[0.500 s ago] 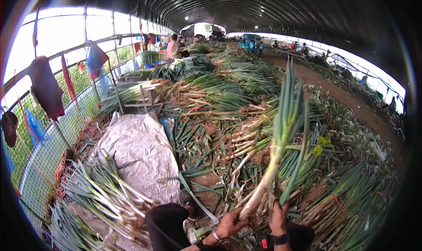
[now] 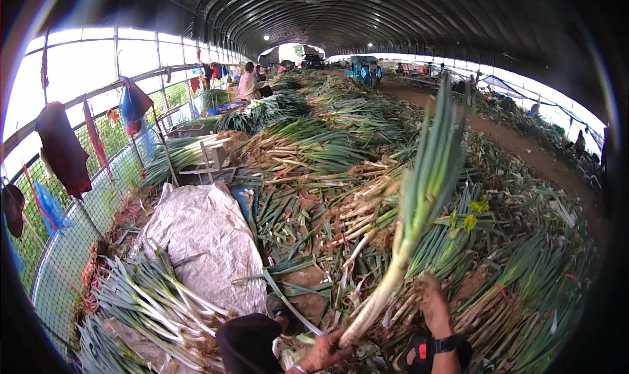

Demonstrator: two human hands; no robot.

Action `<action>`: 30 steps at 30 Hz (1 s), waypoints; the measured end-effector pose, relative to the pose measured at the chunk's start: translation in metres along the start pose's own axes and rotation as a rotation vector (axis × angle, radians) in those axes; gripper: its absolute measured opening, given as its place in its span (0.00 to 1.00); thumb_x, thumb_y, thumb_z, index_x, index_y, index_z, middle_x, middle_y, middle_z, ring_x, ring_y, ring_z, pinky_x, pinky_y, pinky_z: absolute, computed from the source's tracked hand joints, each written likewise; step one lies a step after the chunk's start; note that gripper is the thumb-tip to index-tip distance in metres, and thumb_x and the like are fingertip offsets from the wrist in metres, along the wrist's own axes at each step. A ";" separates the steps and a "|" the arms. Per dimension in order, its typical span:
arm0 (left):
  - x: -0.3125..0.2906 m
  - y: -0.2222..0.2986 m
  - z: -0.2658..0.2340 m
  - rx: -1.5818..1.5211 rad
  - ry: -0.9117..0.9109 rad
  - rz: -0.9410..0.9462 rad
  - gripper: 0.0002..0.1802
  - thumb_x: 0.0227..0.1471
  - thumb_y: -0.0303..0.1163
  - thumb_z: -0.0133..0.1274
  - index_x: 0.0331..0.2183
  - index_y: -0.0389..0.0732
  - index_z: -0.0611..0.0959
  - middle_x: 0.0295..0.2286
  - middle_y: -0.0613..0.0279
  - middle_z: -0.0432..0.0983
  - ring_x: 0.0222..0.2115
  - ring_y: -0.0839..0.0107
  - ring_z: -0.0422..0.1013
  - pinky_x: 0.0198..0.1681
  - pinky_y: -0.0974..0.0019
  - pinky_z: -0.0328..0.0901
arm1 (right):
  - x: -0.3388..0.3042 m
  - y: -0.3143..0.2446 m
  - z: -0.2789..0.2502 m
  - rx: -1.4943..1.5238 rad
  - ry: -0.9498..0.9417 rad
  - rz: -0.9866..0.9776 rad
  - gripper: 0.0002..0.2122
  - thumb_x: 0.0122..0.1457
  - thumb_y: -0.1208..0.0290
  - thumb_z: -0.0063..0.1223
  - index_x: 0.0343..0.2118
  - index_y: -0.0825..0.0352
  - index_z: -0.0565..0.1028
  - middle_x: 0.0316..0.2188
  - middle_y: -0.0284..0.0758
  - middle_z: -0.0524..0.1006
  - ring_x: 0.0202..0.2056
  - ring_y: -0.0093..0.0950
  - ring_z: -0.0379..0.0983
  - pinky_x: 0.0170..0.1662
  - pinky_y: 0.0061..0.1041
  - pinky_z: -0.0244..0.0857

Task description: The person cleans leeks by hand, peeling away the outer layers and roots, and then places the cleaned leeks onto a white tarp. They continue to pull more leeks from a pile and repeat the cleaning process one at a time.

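My left hand [image 2: 325,352] is closed round the white root end of a large green onion [image 2: 392,266]. The stalk tilts up and to the right, and its green leaves fan out at the top, blurred by motion. My right hand [image 2: 434,303] is to the right of the stalk and apart from it. Its fingers are smeared, so I cannot make out their pose or anything in them. Below that hand is a dark shoe [image 2: 419,355] with a red patch. Loose green onions [image 2: 367,204] and torn leaves lie beyond both hands.
At the left, trimmed green onions [image 2: 160,295] lie by a pale sheet [image 2: 203,233]. Tied bundles [image 2: 517,295] lie at the right. A mesh fence [image 2: 98,197] with hanging bags runs along the left. Farther off are a seated person [image 2: 249,84] and a blue vehicle [image 2: 362,69].
My right hand has moved right, away from the stalk, and the leaf it was pulling down no longer shows there. My left hand has shifted slightly left and down with the green onion.
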State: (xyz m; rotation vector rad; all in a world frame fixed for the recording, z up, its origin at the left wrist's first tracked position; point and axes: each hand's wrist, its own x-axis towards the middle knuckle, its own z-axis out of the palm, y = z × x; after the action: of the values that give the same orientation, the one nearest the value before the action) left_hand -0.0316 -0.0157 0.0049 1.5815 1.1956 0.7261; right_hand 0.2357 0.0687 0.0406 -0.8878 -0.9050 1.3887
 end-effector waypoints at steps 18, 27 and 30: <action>0.093 -0.010 0.053 -0.218 -0.279 0.098 0.33 0.49 0.43 0.51 0.51 0.33 0.63 0.49 0.51 0.62 0.52 0.67 0.57 0.55 0.67 0.51 | 0.021 0.000 -0.030 0.401 0.208 -0.179 0.14 0.52 0.69 0.48 0.42 0.67 0.68 0.38 0.32 0.71 0.39 0.27 0.68 0.44 0.28 0.62; 0.139 0.029 0.073 -0.417 0.046 0.052 0.25 0.53 0.43 0.46 0.46 0.33 0.70 0.32 0.68 0.72 0.30 0.82 0.64 0.34 0.77 0.61 | 0.013 0.019 -0.003 -0.629 0.067 -0.607 0.14 0.46 0.78 0.52 0.38 0.70 0.71 0.33 0.37 0.72 0.38 0.29 0.67 0.40 0.27 0.61; 0.129 0.028 0.079 -0.606 0.116 -0.024 0.21 0.54 0.41 0.44 0.44 0.35 0.72 0.34 0.66 0.72 0.32 0.80 0.64 0.35 0.74 0.61 | 0.012 0.018 0.003 0.258 0.130 -0.144 0.19 0.44 0.80 0.50 0.43 0.66 0.67 0.37 0.35 0.70 0.39 0.31 0.67 0.42 0.30 0.61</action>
State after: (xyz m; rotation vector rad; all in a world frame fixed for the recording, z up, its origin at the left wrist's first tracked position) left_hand 0.0911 0.0773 -0.0075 1.0294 0.9495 1.0569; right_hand 0.2253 0.0808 0.0253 -0.6938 -0.6599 1.2735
